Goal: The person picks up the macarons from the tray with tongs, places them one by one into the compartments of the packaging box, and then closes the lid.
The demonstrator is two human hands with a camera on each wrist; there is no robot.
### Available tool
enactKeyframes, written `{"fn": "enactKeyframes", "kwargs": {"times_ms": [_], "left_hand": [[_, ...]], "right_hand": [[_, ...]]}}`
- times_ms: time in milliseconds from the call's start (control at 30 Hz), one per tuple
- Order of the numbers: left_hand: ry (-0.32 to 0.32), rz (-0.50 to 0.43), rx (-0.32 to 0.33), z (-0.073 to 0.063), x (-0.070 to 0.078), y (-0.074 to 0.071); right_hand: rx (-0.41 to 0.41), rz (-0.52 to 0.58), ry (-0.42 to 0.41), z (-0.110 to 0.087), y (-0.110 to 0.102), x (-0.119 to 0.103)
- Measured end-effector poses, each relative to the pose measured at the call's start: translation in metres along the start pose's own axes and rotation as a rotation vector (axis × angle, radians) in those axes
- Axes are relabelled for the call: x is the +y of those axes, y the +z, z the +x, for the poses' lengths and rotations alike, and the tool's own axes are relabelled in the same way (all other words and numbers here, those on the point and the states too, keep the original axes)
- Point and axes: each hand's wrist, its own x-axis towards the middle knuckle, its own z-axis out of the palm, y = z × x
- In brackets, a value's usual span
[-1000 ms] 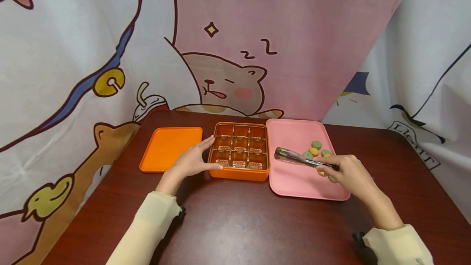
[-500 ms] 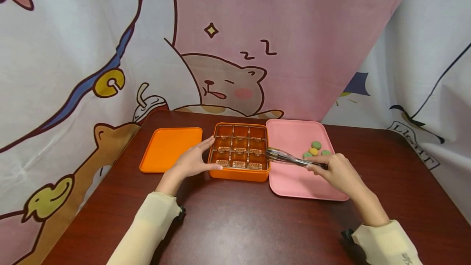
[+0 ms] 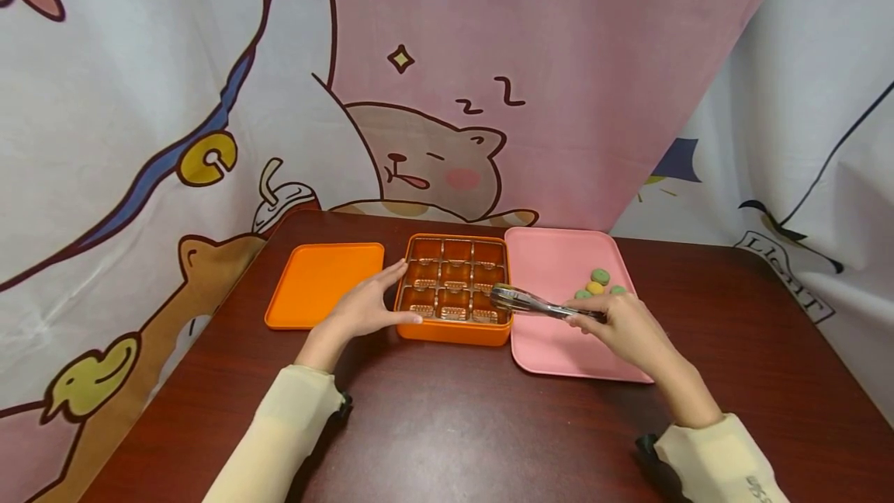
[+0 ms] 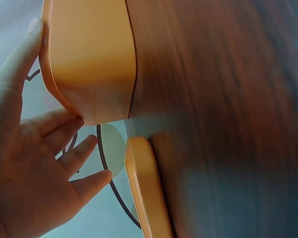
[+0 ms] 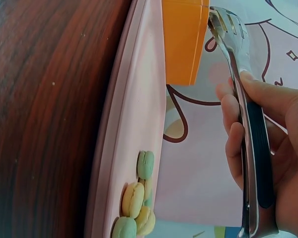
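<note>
My left hand [image 3: 363,305] touches the near left corner of an orange box [image 3: 454,332], thumb on the front rim and fingertips along the left side, fingers nearly straight. A clear plastic insert [image 3: 455,286] divides the box into several compartments. In my right hand [image 3: 628,328] I grip metal food tongs [image 3: 531,303], with a dark handle strip in the right wrist view. Their slotted tips are over the right side of the box; I cannot tell whether anything is between them. Green and yellow macarons [image 5: 133,200] lie on a pink tray [image 3: 559,348], partly hidden by my right hand in the head view.
An orange lid [image 3: 324,286] lies flat to the left of the box. The pink tray stands against the box's right side. Behind the dark wooden table [image 3: 447,425] hangs a cartoon-printed curtain [image 3: 594,84].
My right hand has moved left with the tongs, bringing their tips from above the pink tray to over the box's right compartments. My left hand has stayed at the box.
</note>
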Motion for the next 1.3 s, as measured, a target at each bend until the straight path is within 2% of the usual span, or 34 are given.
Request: {"fn": "enactKeyframes", "kwargs": {"times_ms": [367, 767, 967, 1300], "left_hand": [[0.002, -0.011, 0.000, -0.002, 0.000, 0.001], [0.007, -0.026, 0.006, -0.001, -0.001, 0.002], [0.009, -0.023, 0.008, -0.003, 0.000, 0.001], [0.016, -0.040, 0.010, -0.003, 0.001, 0.000]], "right_hand": [[0.023, -0.059, -0.032, 0.002, 0.008, -0.004], [0.039, 0.007, -0.035, -0.004, 0.006, 0.001], [0.029, 0.054, 0.017, -0.012, 0.001, 0.003], [-0.078, 0.175, 0.176, -0.031, -0.018, 0.009]]}}
